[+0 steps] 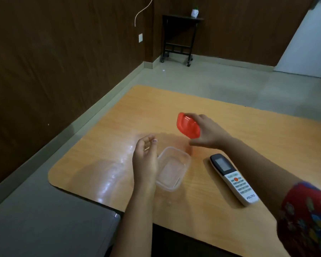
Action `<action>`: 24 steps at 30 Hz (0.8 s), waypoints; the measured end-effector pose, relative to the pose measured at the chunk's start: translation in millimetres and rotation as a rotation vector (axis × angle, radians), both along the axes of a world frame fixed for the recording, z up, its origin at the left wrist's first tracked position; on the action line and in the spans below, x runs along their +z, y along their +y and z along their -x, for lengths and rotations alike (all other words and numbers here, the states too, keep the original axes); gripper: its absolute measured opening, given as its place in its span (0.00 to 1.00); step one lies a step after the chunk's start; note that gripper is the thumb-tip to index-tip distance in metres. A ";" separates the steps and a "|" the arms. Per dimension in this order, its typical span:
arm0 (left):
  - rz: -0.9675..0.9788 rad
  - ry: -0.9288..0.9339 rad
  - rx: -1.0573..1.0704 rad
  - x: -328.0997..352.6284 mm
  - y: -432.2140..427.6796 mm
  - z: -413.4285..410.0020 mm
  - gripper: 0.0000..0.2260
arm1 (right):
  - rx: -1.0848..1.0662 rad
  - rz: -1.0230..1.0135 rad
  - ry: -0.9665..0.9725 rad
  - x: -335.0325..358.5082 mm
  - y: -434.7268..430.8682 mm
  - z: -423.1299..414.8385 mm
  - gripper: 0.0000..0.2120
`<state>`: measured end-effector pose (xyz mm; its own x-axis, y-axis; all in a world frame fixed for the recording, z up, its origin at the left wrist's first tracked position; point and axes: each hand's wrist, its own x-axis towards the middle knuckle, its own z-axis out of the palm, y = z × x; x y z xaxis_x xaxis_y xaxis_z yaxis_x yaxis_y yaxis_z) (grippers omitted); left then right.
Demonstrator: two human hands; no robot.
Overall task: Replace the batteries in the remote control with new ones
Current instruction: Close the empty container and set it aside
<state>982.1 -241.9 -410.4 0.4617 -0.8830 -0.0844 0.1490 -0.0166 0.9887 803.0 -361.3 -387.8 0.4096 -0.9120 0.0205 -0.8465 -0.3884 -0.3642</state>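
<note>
A white remote control [233,179] with a dark screen end lies face up on the wooden table [248,130], right of centre. A clear plastic container [171,168] stands open beside it, and it looks empty. My right hand [208,131] holds the container's red lid [188,125] tilted in the air above the table, behind the container. My left hand [145,160] hovers at the container's left edge with the fingers curled loosely; whether it holds anything small I cannot tell. No batteries are visible.
The table's left edge and rounded corner lie near my left forearm, with grey floor beyond. A dark side table [180,37] with a small white pot [195,12] stands against the wood-panelled wall far behind.
</note>
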 end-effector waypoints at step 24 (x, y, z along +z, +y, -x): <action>-0.327 -0.835 -0.235 -18.3 12.1 7.5 0.11 | -0.776 -0.455 -1.068 -56.3 128.6 -44.2 0.21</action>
